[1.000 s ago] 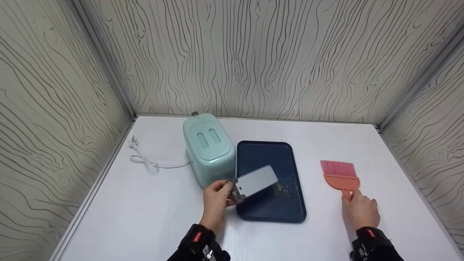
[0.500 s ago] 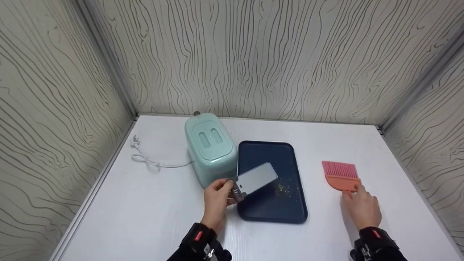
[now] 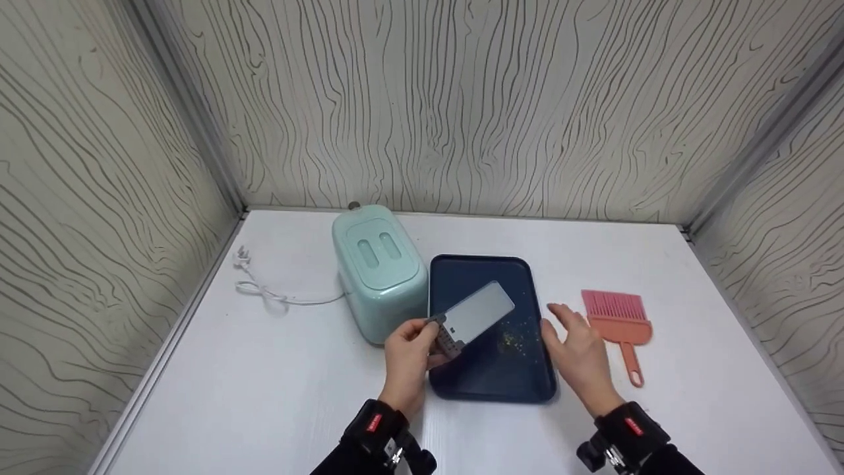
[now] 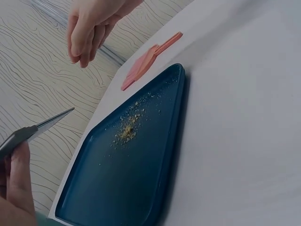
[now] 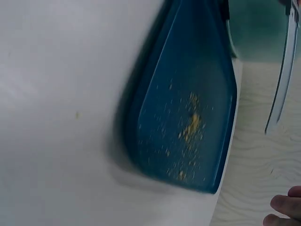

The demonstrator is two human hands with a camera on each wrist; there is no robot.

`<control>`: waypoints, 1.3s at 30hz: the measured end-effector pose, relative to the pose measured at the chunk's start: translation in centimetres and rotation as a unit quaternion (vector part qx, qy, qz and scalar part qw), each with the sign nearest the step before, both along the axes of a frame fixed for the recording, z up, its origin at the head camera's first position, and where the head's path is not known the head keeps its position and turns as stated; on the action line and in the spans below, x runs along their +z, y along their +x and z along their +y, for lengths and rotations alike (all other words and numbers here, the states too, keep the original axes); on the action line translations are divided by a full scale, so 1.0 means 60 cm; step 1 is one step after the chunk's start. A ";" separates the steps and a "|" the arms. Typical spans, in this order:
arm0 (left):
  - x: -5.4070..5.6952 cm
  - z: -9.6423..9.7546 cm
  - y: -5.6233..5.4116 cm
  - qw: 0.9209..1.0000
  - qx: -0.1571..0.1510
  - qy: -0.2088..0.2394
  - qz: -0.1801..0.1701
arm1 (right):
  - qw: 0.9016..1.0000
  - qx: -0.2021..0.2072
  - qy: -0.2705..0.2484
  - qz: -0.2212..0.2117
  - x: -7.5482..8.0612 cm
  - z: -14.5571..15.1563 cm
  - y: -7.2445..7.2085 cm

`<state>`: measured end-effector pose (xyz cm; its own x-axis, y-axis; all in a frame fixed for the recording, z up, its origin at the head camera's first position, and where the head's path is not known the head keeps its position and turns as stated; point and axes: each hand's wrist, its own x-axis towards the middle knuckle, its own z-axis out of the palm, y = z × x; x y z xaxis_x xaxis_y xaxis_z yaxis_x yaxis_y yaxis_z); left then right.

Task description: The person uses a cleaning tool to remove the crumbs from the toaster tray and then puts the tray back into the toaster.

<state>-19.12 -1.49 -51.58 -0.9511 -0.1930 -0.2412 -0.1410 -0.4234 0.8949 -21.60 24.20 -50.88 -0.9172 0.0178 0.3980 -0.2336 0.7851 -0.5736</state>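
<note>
My left hand (image 3: 407,359) pinches the dark grey end of a flat silver crumb tray (image 3: 480,311), thumb on top. The plate slants up and away over a navy tray (image 3: 461,274). In the left wrist view the crumb tray (image 4: 49,121) appears nearly edge-on, well above the surface. Yellowish crumbs (image 3: 511,341) lie scattered on the navy tray. Beside that tray's right edge, my right hand (image 3: 583,356) hovers with spread fingers and holds nothing. To its right, an orange brush (image 3: 618,326) with pink bristles lies flat on the table.
A mint-green toaster (image 3: 392,297) with a lid on top stands against the navy tray's left side. Its white cord (image 3: 290,302) and plug lie to the left. Wood-patterned panels (image 3: 422,105) enclose the white table (image 3: 277,389) at the back and sides.
My right hand has let go of the brush handle and moved left to the navy tray's edge. My left hand has shifted slightly right and up with the crumb tray.
</note>
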 end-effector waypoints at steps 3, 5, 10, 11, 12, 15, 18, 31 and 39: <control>0.001 0.007 -0.002 1.000 0.001 0.004 0.003 | 0.999 0.034 -0.013 -0.013 0.000 -0.031 0.011; 0.001 0.011 -0.003 1.000 0.002 0.009 0.007 | 0.998 0.053 -0.021 -0.018 -0.002 -0.048 0.018; 0.002 0.017 -0.004 0.999 -0.003 0.029 0.013 | 0.994 0.087 -0.048 -0.053 -0.005 -0.080 0.034; 0.002 0.018 -0.004 0.999 -0.003 0.033 0.012 | 0.992 0.091 -0.053 -0.062 -0.006 -0.085 0.036; 0.003 0.019 -0.004 0.999 -0.003 0.037 0.010 | 0.991 0.095 -0.060 -0.070 -0.006 -0.089 0.038; 0.004 0.022 -0.002 0.999 -0.005 0.043 0.005 | 0.989 0.106 -0.069 -0.081 -0.008 -0.101 0.043; 0.004 0.024 -0.001 0.999 -0.009 0.048 0.002 | 0.987 0.111 -0.072 -0.088 -0.010 -0.110 0.046; 0.004 0.037 0.005 0.997 -0.016 0.072 0.007 | 0.965 0.113 -0.162 -0.174 -0.014 -0.126 0.054; 0.002 0.042 0.007 0.997 -0.015 0.070 0.006 | 0.924 0.071 -0.267 -0.264 -0.012 -0.136 0.053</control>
<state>-18.69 1.04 -51.49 -0.9588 -0.1291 -0.2531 -0.1460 -0.5404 0.8287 -18.41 16.05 -51.60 -0.9892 -0.0529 -0.1364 0.1107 0.3393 -0.9342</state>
